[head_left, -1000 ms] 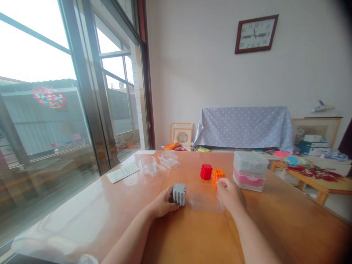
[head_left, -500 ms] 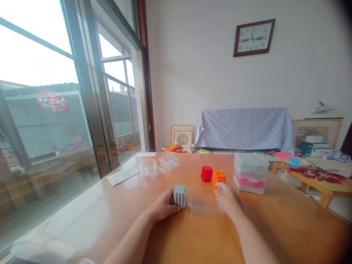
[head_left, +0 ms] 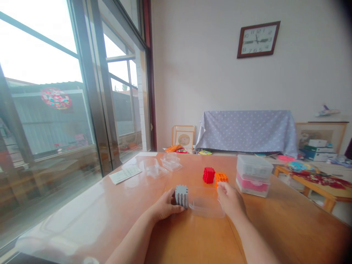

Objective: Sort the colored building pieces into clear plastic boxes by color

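Head view: one grey cube (head_left: 181,196), pale, notched along its edges and grooved down its near faces; it stands on the brown counter (head_left: 178,238). Left hand (head_left: 164,206) at its left side, fingers and thumb closed around it. One shallow clear tray (head_left: 207,211), just right of the grey cube. Right hand (head_left: 231,201) at the tray's right side, fingers drawn narrow; whether they grip anything cannot be told. One orange cube (head_left: 222,177), openwork-textured, partly hidden behind the right fingertips. One red cube (head_left: 209,175), toothed edges, just beside the orange.
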Motion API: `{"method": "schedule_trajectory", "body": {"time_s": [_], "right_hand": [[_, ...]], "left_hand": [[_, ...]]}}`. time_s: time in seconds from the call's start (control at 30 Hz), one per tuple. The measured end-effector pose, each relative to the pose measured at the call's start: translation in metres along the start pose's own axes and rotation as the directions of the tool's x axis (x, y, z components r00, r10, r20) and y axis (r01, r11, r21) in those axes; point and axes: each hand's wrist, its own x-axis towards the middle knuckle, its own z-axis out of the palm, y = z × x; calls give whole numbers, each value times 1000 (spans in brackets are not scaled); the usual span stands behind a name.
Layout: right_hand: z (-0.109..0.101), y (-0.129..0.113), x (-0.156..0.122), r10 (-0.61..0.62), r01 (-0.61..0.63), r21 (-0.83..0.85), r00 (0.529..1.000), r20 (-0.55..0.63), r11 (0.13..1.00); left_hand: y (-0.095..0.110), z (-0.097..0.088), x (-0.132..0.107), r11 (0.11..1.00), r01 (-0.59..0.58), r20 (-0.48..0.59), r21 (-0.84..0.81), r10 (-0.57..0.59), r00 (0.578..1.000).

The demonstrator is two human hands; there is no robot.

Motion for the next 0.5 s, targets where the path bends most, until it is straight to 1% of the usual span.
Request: {"method": "schedule_trajectory", "body": {"time_s": [0.07, 0.17, 0.23, 0.3, 0.4, 0.5], "right_hand": [[0, 1, 1, -27, 26, -12, 1000, -14, 1000], [-1, 2, 2, -31, 31, -2, 998, -53, 1000], [-1, -2, 2, -35, 37, 34, 998, -55, 999], [-1, -12, 0, -48, 50, 88, 998, -28, 995], [0, -37, -6, -93, 73, 194, 991, 92, 978], [4, -64, -13, -159, 85, 270, 951, 265, 959]], "left_hand": [[-2, -2, 0, 1000, 11, -1, -12, -11, 1000], [-5, -4, 1, 1000, -3, -14, -9, 3, 1000], [-7, -4, 1, 1000, -12, -20, -11, 12, 1000], [-8, -5, 0, 1000, -7, -29, -4, 7, 1000], [-10, -6, 0, 1000, -7, -31, 6, 8, 999], [-11, -7, 1, 1000, -20, -19, -10, 20, 1000]]}}
